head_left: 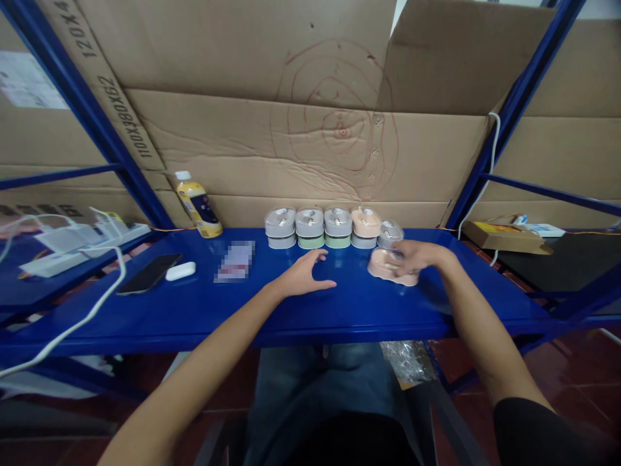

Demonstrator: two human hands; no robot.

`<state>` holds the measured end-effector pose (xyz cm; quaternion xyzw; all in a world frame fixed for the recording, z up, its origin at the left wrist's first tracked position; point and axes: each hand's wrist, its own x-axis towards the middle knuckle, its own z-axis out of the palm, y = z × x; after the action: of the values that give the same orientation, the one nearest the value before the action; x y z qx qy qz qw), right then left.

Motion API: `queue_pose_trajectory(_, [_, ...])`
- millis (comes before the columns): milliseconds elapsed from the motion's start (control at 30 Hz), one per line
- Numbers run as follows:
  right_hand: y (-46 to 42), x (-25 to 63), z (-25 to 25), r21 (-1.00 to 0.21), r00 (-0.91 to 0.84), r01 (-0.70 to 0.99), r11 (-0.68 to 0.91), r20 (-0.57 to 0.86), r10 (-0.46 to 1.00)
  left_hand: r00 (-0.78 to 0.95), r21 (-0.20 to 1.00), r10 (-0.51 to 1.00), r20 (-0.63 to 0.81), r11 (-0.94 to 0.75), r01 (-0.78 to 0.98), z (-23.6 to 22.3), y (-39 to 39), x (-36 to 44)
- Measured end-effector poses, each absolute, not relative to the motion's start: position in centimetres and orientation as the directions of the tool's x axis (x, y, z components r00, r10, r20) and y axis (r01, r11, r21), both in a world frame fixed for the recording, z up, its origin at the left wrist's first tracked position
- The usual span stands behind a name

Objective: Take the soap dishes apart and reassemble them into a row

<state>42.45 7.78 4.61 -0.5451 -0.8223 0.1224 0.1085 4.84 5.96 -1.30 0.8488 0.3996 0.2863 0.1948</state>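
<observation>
My left hand (306, 274) hovers over the blue table with thumb and fingers spread, holding nothing. At the right, my right hand (412, 257) has its fingers over a peach plastic container (388, 268) and grips it near its top. Motion blur softens that hand and the container. Behind it stands a small container with a clear top (389, 233), partly covered by my hand. To its left a row of lidded containers continues: a peach-topped one (366, 223), two grey-topped ones with green bases (337, 226) (309, 226), and a grey one (280, 226).
On the blue table (291, 317) at left lie a dark phone (150, 274), a white earbud case (181, 271) and a blurred-out packet (235, 262). A yellow drink bottle (198, 206) stands against the cardboard wall (218, 142). A white cable (104, 298) crosses the left corner.
</observation>
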Motion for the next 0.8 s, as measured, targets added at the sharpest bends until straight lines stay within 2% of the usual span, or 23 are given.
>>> queue_pose_trajectory(33, [7.8,40.5,3.9,-0.333,-0.493,0.812,0.478,0.045,0.869,0.526,0.576,0.786,0.325,-0.605,0.549,-1.3,5.9,4.9])
queue_pose_trajectory(100, [7.6,36.6,2.4,-0.349,-0.605,0.710,0.612,0.142,0.783,0.554,0.599,0.763,0.334,-0.625,0.500,-1.3,5.8,4.8])
queue_pose_trajectory(267, [6.2,30.7,0.4,-0.347,-0.623,0.608,0.714,0.350,0.700,0.550,0.587,0.748,0.370,-0.648,0.486,-1.4,5.9,4.6])
queue_pose_trajectory(367, [5.9,30.7,0.3,-0.432,-0.634,0.512,0.743,0.394,0.666,0.563,0.613,0.733,0.382,-0.656,0.440,-1.4,5.9,4.7])
queue_pose_trajectory(533, [6.7,33.2,0.9,-0.606,-0.521,0.375,0.701,0.488,0.700,0.586,0.612,0.695,0.418,-0.691,0.384,-1.0,5.7,4.8])
queue_pose_trajectory(667, [8.0,35.7,1.5,-0.638,-0.310,0.448,0.627,0.547,0.778,0.623,0.502,0.662,0.417,-0.739,0.449,-0.8,5.6,4.7])
queue_pose_trajectory(800, [9.0,37.3,1.5,-0.696,-0.146,0.501,0.513,0.517,0.844,0.632,0.479,0.664,0.399,-0.739,0.474,-0.8,5.5,4.7])
